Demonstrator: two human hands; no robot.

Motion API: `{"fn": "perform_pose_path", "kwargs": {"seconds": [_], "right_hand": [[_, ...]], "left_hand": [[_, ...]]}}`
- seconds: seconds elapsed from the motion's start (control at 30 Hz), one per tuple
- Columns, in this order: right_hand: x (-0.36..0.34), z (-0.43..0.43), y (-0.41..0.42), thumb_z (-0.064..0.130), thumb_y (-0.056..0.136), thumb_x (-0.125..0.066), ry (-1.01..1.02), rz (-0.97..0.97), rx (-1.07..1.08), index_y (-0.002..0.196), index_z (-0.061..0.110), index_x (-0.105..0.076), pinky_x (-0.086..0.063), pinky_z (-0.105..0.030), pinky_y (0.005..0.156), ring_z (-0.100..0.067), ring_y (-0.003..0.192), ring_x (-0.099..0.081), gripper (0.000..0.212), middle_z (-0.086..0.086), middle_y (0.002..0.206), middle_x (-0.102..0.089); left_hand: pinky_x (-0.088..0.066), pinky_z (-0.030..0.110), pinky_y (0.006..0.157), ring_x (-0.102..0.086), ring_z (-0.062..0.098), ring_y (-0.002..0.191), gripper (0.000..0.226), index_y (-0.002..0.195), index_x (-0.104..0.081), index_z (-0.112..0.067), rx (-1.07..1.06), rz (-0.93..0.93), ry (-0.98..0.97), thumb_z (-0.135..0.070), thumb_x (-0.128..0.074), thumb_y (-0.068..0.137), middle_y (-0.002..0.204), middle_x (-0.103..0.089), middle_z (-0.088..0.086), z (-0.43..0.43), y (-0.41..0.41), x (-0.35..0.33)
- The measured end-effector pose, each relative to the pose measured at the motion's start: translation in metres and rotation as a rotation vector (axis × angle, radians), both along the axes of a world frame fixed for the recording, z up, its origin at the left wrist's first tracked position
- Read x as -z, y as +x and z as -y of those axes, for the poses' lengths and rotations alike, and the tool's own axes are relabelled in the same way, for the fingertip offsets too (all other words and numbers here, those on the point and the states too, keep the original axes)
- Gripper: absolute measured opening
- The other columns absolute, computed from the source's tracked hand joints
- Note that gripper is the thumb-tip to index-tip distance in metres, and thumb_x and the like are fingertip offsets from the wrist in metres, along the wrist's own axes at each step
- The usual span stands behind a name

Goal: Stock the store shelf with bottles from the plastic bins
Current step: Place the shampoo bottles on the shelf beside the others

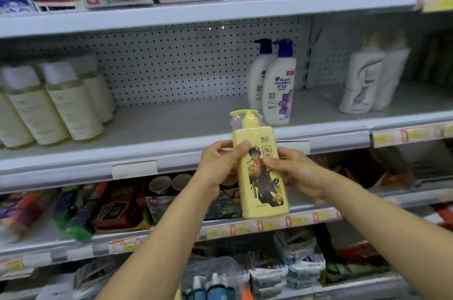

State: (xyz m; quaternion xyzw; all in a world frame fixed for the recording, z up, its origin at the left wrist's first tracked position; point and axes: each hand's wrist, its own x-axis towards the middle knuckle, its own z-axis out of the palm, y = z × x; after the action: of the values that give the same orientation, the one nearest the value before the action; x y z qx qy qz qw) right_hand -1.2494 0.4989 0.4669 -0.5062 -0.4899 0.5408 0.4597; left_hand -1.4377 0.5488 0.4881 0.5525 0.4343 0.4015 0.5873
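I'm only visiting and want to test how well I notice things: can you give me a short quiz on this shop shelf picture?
1. True or false: the left hand and the right hand both hold the yellow bottle.
2. The yellow bottle is: A) standing on the shelf, B) held upright in front of the shelf, C) lying flat on the shelf.
3. Fill in: the two white bottles on the shelf nearest the yellow one have ___ pump tops.
Key: 1 true; 2 B; 3 blue.
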Motion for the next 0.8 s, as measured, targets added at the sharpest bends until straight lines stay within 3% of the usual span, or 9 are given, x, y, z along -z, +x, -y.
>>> {"fn": "perform_pose_path", "kwargs": {"seconds": [0.13, 0.27, 0.43, 0.5, 0.6, 0.8], "right_hand": [[-0.025, 0.000, 0.044, 0.035, 0.070, -0.084, 0.060, 0.018, 0.057, 0.122, 0.009, -0.063, -0.049, -0.052, 0.101, -0.035, 0.108, -0.068, 0.061, -0.015, 0.113, -0.073], [-0.042, -0.001, 0.074, 0.034, 0.070, -0.075, 0.123, 0.059, 0.121, 0.112, 0.009, -0.066, -0.054, -0.043, 0.090, -0.029, 0.092, -0.071, 0.049, -0.014, 0.103, -0.075], [-0.059, -0.006, 0.114, 0.040, 0.071, -0.074, 0.199, 0.105, 0.149, 0.110, 0.011, -0.067, -0.055, -0.033, 0.075, -0.020, 0.085, -0.073, 0.049, -0.007, 0.097, -0.077], [-0.064, -0.009, 0.127, 0.037, 0.072, -0.074, 0.223, 0.087, 0.171, 0.106, 0.013, -0.067, -0.054, -0.029, 0.069, -0.016, 0.081, -0.073, 0.043, -0.003, 0.093, -0.077], [-0.070, -0.015, 0.145, 0.028, 0.082, -0.073, 0.243, 0.068, 0.206, 0.103, 0.014, -0.066, -0.053, -0.023, 0.060, -0.013, 0.075, -0.072, 0.026, -0.003, 0.090, -0.076], [-0.073, -0.031, 0.169, 0.027, 0.079, -0.076, 0.291, 0.056, 0.280, 0.106, 0.013, -0.065, -0.054, -0.026, 0.065, -0.016, 0.082, -0.073, 0.032, -0.007, 0.096, -0.076]], "left_hand": [[-0.059, 0.030, 0.064, -0.074, 0.015, 0.071, 0.045, 0.115, -0.063, -0.016, 0.002, 0.008, 0.060, -0.038, -0.079, 0.081, 0.091, -0.076, 0.002, 0.001, 0.048, -0.022], [-0.062, 0.035, 0.072, -0.074, 0.018, 0.078, 0.046, 0.115, -0.061, -0.017, 0.006, 0.009, 0.084, -0.042, -0.078, 0.081, 0.095, -0.075, 0.001, 0.003, 0.085, -0.038], [-0.059, 0.025, 0.060, -0.073, 0.014, 0.076, 0.041, 0.118, -0.058, -0.017, 0.023, 0.057, 0.095, -0.037, -0.074, 0.086, 0.099, -0.074, 0.005, 0.003, 0.127, -0.056], [-0.060, 0.025, 0.064, -0.073, 0.013, 0.078, 0.043, 0.122, -0.058, -0.016, 0.028, 0.071, 0.109, -0.036, -0.074, 0.087, 0.097, -0.074, 0.002, 0.001, 0.143, -0.059], [-0.061, 0.028, 0.074, -0.074, 0.018, 0.092, 0.047, 0.129, -0.057, -0.013, 0.041, 0.088, 0.117, -0.031, -0.073, 0.088, 0.112, -0.071, 0.005, -0.003, 0.162, -0.059], [-0.061, 0.031, 0.079, -0.069, 0.019, 0.106, 0.046, 0.132, -0.056, -0.015, 0.062, 0.092, 0.109, -0.023, -0.073, 0.090, 0.120, -0.067, 0.003, -0.011, 0.187, -0.050]]}}
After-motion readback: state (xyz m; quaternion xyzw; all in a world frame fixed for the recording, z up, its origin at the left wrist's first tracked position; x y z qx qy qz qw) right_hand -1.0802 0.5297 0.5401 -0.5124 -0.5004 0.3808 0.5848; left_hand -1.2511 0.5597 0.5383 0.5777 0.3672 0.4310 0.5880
